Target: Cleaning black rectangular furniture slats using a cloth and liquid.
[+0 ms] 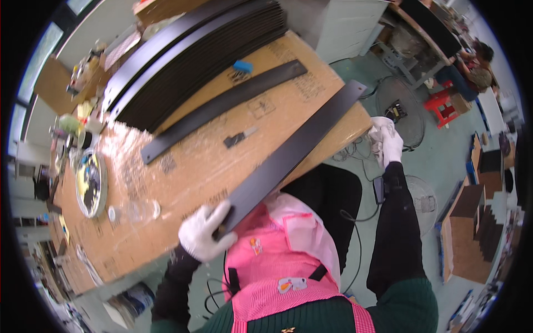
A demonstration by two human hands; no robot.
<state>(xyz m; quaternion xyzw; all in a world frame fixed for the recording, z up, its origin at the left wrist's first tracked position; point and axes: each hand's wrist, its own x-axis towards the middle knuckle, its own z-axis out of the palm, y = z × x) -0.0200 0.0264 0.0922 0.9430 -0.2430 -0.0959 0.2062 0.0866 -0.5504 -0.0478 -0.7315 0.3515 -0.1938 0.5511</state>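
Observation:
My left hand [204,232], in a white glove, grips the near end of a long dark strip [294,150] between thumb and fingers. The strip lies slantwise over the table's near right part, its far end with a small hole close to the right corner. My right hand [391,145], also gloved, is closed around a crumpled white cloth [380,126], just off the table's right edge and apart from the strip. A second, slightly curved dark strip [222,110] lies farther back. Between the two strips is a small dark tool with a pale blade [239,137].
Many dark strips stand in a stack [205,55] at the table's back, a blue block [242,66] beside it. A round stained tray [91,186] and clear cup [145,210] sit left on the cardboard-covered table [183,188]. Right are a floor fan [398,111], red stool [441,108] and seated person [474,69].

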